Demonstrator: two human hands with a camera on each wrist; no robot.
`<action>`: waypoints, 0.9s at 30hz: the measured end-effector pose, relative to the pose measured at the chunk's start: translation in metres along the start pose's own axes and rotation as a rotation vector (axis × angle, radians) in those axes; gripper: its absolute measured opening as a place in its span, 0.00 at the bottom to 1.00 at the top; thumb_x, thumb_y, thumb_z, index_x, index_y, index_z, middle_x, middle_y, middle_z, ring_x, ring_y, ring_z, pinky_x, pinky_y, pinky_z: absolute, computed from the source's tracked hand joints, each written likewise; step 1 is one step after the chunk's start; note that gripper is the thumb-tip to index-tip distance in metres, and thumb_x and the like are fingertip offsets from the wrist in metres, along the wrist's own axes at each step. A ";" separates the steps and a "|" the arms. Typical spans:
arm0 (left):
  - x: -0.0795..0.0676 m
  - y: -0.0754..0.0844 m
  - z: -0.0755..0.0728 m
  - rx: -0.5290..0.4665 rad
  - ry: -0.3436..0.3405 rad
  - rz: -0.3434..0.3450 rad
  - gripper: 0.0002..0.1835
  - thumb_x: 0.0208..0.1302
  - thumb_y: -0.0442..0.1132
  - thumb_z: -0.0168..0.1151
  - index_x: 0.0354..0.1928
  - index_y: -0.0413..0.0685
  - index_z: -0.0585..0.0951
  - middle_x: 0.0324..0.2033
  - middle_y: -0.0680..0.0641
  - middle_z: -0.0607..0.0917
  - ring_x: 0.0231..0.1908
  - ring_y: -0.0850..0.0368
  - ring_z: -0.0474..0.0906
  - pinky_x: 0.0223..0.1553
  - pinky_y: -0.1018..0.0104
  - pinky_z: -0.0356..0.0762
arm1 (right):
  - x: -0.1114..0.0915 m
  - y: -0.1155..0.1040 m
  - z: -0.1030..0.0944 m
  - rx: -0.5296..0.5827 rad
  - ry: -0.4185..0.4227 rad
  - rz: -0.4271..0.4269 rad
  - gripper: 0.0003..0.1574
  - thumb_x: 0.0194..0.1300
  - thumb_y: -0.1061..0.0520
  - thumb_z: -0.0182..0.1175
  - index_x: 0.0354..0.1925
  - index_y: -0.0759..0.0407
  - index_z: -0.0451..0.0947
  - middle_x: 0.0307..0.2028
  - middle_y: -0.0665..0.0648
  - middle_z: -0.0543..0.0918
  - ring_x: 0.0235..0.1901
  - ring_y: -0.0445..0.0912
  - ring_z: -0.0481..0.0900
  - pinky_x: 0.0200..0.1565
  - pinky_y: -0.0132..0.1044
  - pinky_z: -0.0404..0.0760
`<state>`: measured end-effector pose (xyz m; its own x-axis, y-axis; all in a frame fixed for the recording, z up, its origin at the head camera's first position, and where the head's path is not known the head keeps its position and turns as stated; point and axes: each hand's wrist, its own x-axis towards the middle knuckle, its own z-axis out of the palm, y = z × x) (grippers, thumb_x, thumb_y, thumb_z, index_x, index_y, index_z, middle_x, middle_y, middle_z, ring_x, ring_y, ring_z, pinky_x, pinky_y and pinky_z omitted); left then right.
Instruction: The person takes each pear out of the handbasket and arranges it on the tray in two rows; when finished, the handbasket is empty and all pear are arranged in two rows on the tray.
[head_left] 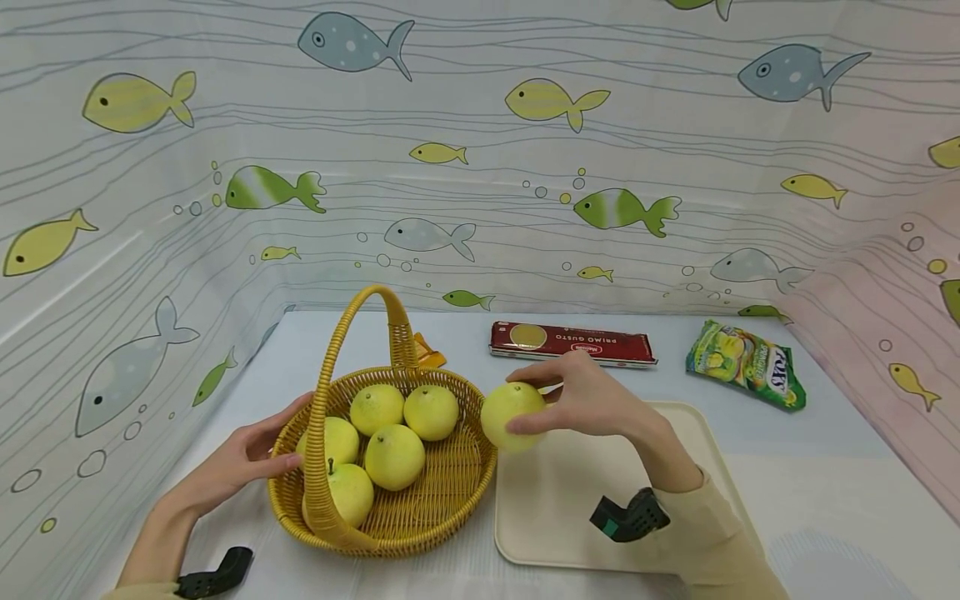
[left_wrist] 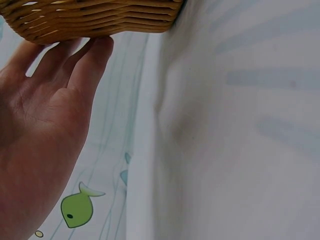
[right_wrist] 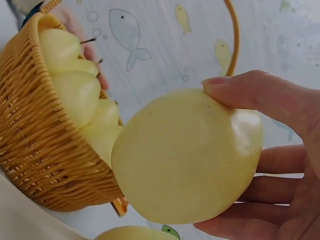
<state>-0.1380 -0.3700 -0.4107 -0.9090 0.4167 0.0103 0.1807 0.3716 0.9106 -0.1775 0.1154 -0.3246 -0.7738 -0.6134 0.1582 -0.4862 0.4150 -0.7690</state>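
In the head view, my right hand (head_left: 592, 396) holds a round pale-yellow pear (head_left: 513, 415) just right of the wicker basket (head_left: 480, 479), over the tray's left side. Seen from the right wrist, thumb and fingers grip that pear (right_wrist: 185, 160). My left hand (head_left: 243, 454) holds the basket's left side, its thumb at the rim. From the left wrist, the fingers of this hand (left_wrist: 50, 110) meet the basket's woven wall (left_wrist: 110, 17), with their tips partly hidden. Several similar pears (head_left: 394, 457) lie in the basket, mostly left and back. The arched handle (head_left: 324, 417) partly covers two of them.
A beige tray (head_left: 592, 517) lies beneath my right hand and forearm. Behind it are a red biscuit package (head_left: 573, 344) and, farther right, a green Fox's candy bag (head_left: 746, 364). An orange packet (head_left: 427, 352) shows partly behind the basket. Fish-patterned sheeting (head_left: 480, 167) encloses the back and sides.
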 end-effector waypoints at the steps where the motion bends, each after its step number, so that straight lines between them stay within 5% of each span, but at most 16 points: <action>1: 0.000 0.000 0.000 -0.002 0.002 -0.002 0.41 0.70 0.30 0.58 0.80 0.57 0.54 0.78 0.59 0.55 0.68 0.83 0.56 0.60 0.83 0.64 | 0.000 0.001 -0.001 0.006 0.002 0.003 0.30 0.52 0.43 0.77 0.52 0.52 0.85 0.45 0.47 0.88 0.44 0.41 0.85 0.46 0.34 0.86; 27: 0.001 -0.002 -0.001 0.008 -0.003 -0.002 0.41 0.70 0.31 0.58 0.79 0.60 0.54 0.78 0.58 0.54 0.69 0.83 0.54 0.61 0.84 0.62 | -0.032 0.051 -0.026 -0.030 0.162 0.118 0.33 0.52 0.45 0.77 0.55 0.55 0.84 0.46 0.52 0.88 0.46 0.46 0.86 0.42 0.30 0.86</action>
<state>-0.1395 -0.3708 -0.4117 -0.9084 0.4181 0.0078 0.1824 0.3793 0.9071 -0.1882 0.1738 -0.3527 -0.8800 -0.4444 0.1678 -0.3985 0.4985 -0.7698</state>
